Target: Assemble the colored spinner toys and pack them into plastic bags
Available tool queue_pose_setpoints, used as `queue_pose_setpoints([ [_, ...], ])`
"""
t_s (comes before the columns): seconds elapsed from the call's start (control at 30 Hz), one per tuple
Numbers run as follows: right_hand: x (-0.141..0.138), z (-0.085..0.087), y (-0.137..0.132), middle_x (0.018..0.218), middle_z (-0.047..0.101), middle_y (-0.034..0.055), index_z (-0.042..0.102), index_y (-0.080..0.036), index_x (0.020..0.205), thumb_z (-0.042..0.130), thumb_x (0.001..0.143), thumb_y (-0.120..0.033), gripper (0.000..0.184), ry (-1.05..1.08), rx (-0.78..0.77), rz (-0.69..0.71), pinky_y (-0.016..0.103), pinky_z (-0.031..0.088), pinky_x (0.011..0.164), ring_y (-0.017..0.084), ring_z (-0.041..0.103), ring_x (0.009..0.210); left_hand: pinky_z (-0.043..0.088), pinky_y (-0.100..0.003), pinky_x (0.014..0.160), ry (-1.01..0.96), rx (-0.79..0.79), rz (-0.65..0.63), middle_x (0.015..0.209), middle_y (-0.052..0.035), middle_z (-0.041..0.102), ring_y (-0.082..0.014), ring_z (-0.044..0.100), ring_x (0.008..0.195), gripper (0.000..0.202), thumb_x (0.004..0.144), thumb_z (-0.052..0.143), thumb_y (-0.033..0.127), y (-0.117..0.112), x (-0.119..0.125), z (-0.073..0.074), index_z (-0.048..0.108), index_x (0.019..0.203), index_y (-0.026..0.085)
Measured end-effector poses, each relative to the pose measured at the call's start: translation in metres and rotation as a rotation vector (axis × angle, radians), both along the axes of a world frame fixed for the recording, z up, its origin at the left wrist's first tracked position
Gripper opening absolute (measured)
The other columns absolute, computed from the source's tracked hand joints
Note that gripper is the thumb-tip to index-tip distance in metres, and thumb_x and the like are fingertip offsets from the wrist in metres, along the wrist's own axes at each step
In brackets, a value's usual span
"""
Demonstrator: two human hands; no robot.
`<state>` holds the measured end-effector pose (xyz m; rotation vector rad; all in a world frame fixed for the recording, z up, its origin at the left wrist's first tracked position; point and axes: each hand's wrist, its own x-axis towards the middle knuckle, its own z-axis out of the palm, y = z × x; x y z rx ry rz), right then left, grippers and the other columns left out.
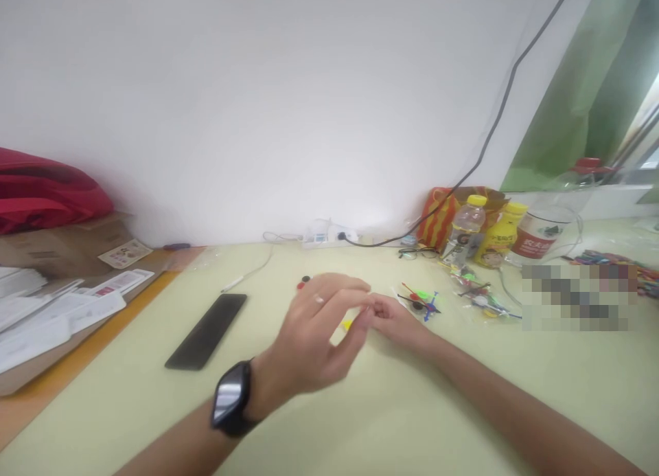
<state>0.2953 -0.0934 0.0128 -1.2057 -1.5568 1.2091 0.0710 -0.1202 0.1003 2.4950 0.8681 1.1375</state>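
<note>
My left hand [319,332], with a black watch [231,398] at the wrist and a ring on one finger, is raised over the table with its thumb and fingertips brought together. Its fingertips meet those of my right hand [394,318], whose fingers are curled in a pinch. Whatever is between the fingertips is too small or hidden to name. A small yellow piece [347,323] shows in the gap under my left fingers. Just behind that hand lie a black round piece [306,279] and a red one, partly covered. Beyond my right hand are coloured plastic arrow-shaped pieces [423,303].
A black phone [206,332] lies left of my hands. Papers [77,318] and cardboard fill the left side. Bagged plastic pieces [487,301], a clear bottle [466,229], a yellow bottle [502,235] and a large jug [540,232] stand right. A power strip [329,234] sits against the wall.
</note>
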Motion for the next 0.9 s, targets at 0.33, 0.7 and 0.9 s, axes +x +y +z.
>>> queue_pose_setpoints([
  [0.33, 0.000, 0.003, 0.001, 0.066, 0.050, -0.0065, 0.060, -0.019, 0.094, 0.063, 0.078, -0.028, 0.019, 0.008, -0.059, 0.049, 0.024, 0.032, 0.058, 0.010, 0.044, 0.058, 0.052, -0.048, 0.094, 0.390, 0.030, -0.091, 0.118, -0.0082, 0.072, -0.0305, 0.066, 0.110, 0.032, 0.098, 0.057, 0.022, 0.027, -0.018, -0.066, 0.061, 0.129, 0.028],
  [0.7, 0.001, -0.008, 0.007, 0.070, 0.057, -0.0036, 0.061, -0.018, 0.092, 0.067, 0.075, -0.026, 0.019, -0.038, 0.007, 0.034, 0.024, 0.040, 0.062, 0.013, 0.053, 0.065, 0.048, -0.049, 0.105, 0.271, -0.116, -0.102, 0.122, -0.0063, 0.069, -0.0288, 0.063, 0.116, 0.022, 0.091, 0.065, 0.022, 0.031, -0.015, -0.073, 0.064, 0.113, 0.028],
  [0.9, 0.004, 0.000, -0.005, 0.091, 0.060, 0.0005, 0.056, -0.021, 0.093, 0.066, 0.085, -0.049, 0.032, -0.029, -0.014, -0.034, 0.023, 0.033, 0.048, 0.009, 0.049, 0.055, 0.043, -0.047, 0.114, 0.115, -0.194, -0.042, 0.139, -0.0062, 0.060, -0.0272, 0.054, 0.131, 0.037, 0.096, 0.065, 0.030, 0.029, -0.018, -0.072, 0.057, 0.133, 0.030],
])
